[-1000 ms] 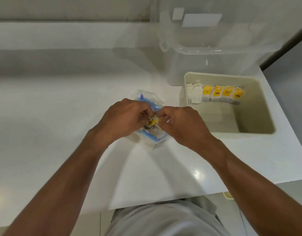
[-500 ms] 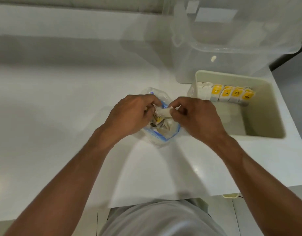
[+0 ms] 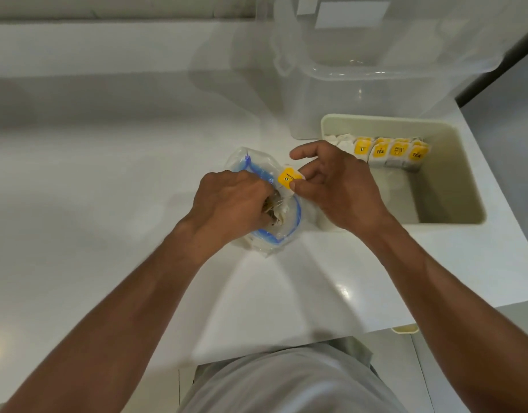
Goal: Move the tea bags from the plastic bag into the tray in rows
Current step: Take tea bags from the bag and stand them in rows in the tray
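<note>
White counter (image 3: 114,180) carries plastic bag (image 3: 289,234), beige tray (image 3: 453,225) (right), clear bin (image 3: 376,93) behind.

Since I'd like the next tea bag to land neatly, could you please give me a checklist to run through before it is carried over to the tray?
1. Right hand pinches the tea bag by its yellow tag: ok.
2. Tea bag fully out of the plastic bag: cannot tell; its lower end sits at the mouth.
3. Left hand holds the plastic bag at its mouth: ok.
4. Row of tea bags stands along the far wall of the tray: ok.
5. Bare tray floor in front of that row: ok.
</note>
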### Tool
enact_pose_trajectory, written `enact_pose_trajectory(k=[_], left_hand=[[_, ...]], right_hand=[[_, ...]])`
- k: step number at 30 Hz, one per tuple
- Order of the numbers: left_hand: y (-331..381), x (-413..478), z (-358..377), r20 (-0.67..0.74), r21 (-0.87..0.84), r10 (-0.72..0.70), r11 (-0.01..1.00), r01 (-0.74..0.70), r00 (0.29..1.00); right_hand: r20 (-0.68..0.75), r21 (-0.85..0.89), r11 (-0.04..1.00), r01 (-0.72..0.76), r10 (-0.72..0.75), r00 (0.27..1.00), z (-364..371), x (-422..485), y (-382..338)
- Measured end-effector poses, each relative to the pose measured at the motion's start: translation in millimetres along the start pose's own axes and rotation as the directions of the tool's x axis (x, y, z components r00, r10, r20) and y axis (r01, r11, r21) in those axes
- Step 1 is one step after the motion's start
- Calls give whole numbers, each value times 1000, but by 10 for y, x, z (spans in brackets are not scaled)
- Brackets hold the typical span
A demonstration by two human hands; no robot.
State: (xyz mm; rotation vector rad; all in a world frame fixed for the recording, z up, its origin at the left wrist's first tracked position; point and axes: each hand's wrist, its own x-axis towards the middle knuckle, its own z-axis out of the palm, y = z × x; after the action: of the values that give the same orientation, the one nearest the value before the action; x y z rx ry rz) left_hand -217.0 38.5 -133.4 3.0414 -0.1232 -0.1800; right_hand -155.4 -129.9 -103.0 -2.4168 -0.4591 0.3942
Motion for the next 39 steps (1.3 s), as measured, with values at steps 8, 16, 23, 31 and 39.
enact_pose_trajectory(k=[8, 16, 23, 31, 39], left_hand=[[14, 65, -4, 31, -43, -17, 999, 18, 999], [-163, 38, -323, 36, -307, 8, 952, 3, 999], [-139, 11, -459, 100, -558, -29, 826, 80, 995], [-127, 23, -470, 28, -651, -99, 753, 94, 995], [-120, 70, -398, -31, -803, -206, 588, 98, 978]], right_hand=[[-51, 194, 981, 11, -2, 999, -72, -42, 8], [-74, 395, 919, -5, 37, 997, -196, -71, -58], [-20, 260, 965, 20, -15, 1000, -118, -51, 26], [-101, 238, 971, 4, 21, 995, -94, -13, 83], [-44, 249, 968, 41, -31, 999, -80, -63, 35]])
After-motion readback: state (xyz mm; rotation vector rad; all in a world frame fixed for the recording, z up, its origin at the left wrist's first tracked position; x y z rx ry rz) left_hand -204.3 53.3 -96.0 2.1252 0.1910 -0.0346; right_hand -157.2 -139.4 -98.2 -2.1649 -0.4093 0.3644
